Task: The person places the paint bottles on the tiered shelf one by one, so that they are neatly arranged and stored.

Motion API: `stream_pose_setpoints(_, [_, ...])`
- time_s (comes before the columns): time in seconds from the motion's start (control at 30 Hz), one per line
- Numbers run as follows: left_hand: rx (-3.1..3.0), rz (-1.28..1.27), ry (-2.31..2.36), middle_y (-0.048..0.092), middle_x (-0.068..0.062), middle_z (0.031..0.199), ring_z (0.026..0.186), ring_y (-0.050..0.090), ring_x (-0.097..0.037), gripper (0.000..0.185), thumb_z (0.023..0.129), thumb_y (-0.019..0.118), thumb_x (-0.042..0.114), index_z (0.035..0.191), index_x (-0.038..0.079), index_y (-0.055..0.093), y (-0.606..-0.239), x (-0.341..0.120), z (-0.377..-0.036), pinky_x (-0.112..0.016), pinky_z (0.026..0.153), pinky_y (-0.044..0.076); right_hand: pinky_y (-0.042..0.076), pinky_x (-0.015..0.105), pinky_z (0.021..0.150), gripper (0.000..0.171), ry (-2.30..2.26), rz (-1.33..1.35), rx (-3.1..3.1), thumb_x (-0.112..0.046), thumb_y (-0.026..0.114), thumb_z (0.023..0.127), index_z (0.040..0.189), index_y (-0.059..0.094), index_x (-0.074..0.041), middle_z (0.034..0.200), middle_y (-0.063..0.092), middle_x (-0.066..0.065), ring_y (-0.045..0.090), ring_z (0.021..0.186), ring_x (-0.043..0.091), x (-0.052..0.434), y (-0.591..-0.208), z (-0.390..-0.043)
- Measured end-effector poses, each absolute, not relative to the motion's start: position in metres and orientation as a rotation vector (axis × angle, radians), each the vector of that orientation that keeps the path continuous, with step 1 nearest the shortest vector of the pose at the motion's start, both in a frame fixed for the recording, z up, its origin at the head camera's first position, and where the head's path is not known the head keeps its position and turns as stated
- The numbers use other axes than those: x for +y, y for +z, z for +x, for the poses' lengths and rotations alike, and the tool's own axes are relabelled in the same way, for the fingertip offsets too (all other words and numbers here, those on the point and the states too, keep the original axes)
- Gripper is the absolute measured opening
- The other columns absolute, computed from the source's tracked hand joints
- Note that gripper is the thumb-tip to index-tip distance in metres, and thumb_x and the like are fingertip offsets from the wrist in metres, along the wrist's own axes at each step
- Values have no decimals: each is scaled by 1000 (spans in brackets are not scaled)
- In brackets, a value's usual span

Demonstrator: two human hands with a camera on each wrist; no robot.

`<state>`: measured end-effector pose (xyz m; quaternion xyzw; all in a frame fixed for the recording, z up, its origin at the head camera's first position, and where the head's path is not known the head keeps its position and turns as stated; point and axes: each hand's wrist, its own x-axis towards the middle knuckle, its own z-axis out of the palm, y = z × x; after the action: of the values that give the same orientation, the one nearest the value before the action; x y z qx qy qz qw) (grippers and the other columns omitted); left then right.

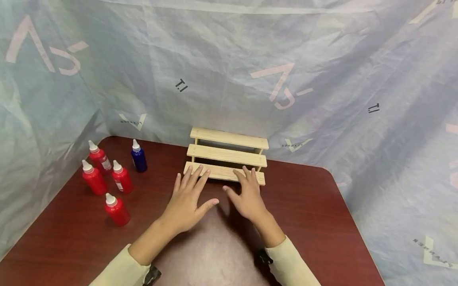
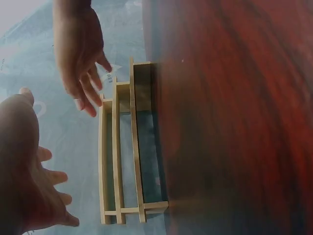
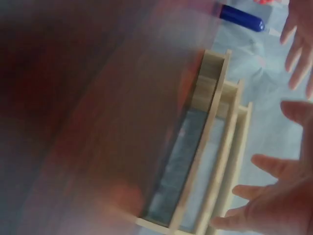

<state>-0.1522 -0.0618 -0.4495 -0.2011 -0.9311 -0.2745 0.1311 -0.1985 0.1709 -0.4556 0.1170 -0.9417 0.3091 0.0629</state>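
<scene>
My left hand [image 1: 186,204] and right hand [image 1: 248,198] spread their fingers wide before the pale, flat-planked wooden three-step rack [image 1: 227,155] near the glossy red-brown table's [image 1: 304,222] far edge. From the head view, my fingertips hide bits of its lowest plank [image 1: 222,172]; I can't tell whether they touch.

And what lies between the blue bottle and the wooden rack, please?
In the head view, only bare tabletop separates the blue bottle from the wooden rack.
</scene>
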Motion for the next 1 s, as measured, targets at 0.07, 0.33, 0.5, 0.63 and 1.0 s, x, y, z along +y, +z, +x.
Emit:
stream_pose_setpoints(0.07, [-2675,-601,-847,26,-7,177,166,15,-38,83,103,58,59,169,16,28,-448,-64,-151,-67,132,15,20,75,126,62,1112,306,-2758,-40,69,102,154,53,-9,170,34,20,13,164,48,173,-455,-208])
stream_pose_setpoints(0.33, [-2589,-613,-1020,39,-6,171,164,24,-33,76,106,60,51,165,11,35,-441,-75,-147,-59,131,28,47,56,114,43,1485,21,-2393,-16,68,100,141,62,-6,155,47,17,48,141,38,192,-460,-252])
stream_pose_setpoints(0.5, [-2577,-589,-1069,42,-2,170,164,26,-30,71,106,60,50,165,16,38,-439,-81,-141,-58,130,29,44,51,107,44,1529,-99,-2302,-17,65,102,143,59,-4,161,35,18,43,142,36,208,-469,-274])
stream_pose_setpoints(0.63, [-2583,-573,-1094,44,-2,168,163,28,-30,69,105,62,48,163,16,41,-438,-87,-136,-59,129,31,41,54,117,42,1579,-170,-2254,-14,65,101,141,60,-1,160,35,18,39,149,37,214,-472,-287])
stream_pose_setpoints(1.0, [-2538,-544,-1104,50,-5,163,162,31,-31,63,104,67,41,158,15,48,-437,-97,-136,-59,128,32,41,48,119,24,1581,-290,-2086,-9,76,91,111,74,4,139,51,22,51,135,38,203,-481,-320])
